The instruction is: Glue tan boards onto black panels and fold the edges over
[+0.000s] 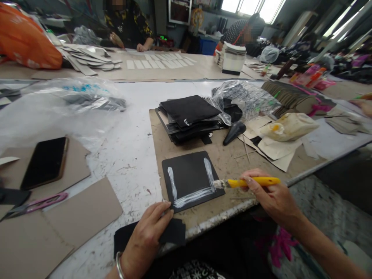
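A flat black panel (190, 174) with rounded corners lies on brown board near the table's front edge. Wet white glue runs along its left, bottom and right sides in a U shape. At the panel's lower left corner, the fingers of my left hand (148, 228) are closed and hold it down. My right hand (269, 195) is wrapped round the yellow handle of a brush (252, 182), whose white-coated bristles touch the glue at the right side. Under my left hand lie dark pieces (173, 231), partly hidden.
Behind the panel is a stack of black panels (190, 112). A dark cone-shaped object (234, 132) and a yellowish glue-stained container (290, 126) lie to its right. A phone (45, 162) and pink-handled scissors (46, 202) lie at left. Two people work across the table.
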The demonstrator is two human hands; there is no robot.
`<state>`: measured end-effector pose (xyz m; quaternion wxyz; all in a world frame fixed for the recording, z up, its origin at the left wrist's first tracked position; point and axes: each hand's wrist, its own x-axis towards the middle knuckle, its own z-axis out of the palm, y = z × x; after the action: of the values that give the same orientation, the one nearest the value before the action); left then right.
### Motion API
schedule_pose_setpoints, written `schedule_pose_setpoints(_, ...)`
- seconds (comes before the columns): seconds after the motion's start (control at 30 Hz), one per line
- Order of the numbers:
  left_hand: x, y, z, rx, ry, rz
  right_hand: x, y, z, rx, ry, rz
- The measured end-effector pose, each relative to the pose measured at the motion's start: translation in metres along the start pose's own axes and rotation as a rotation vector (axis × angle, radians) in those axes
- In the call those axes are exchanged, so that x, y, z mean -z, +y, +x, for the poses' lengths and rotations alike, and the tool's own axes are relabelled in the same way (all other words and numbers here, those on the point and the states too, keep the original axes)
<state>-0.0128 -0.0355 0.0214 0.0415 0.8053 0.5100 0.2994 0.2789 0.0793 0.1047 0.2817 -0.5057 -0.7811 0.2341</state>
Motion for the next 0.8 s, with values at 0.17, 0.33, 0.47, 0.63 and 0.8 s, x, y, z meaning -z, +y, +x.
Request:
schedule_pose_setpoints(0.17,-0.001,0.0,-0.002,0.006,-0.024,-0.026,-0.007,0.005,0.0,0.065,0.012,-0.006)
schedule_pose_setpoints(0.33,-0.002,0.0,0.0,0.014,-0.016,-0.051,-0.004,0.002,-0.008,0.061,0.069,-0.064)
schedule_pose_setpoints(0.47,-0.001,0.0,0.0,0.018,-0.024,-0.076,-0.008,-0.006,-0.014,0.095,0.095,-0.068)
schedule_pose_setpoints(0.63,-0.001,0.0,0.0,0.031,-0.022,-0.097,-0.012,-0.027,-0.021,-0.005,0.107,0.039)
schedule_pose_setpoints(0.8,0.0,0.002,0.003,0.044,-0.006,-0.092,-0.04,-0.046,-0.017,-0.127,0.16,0.252)
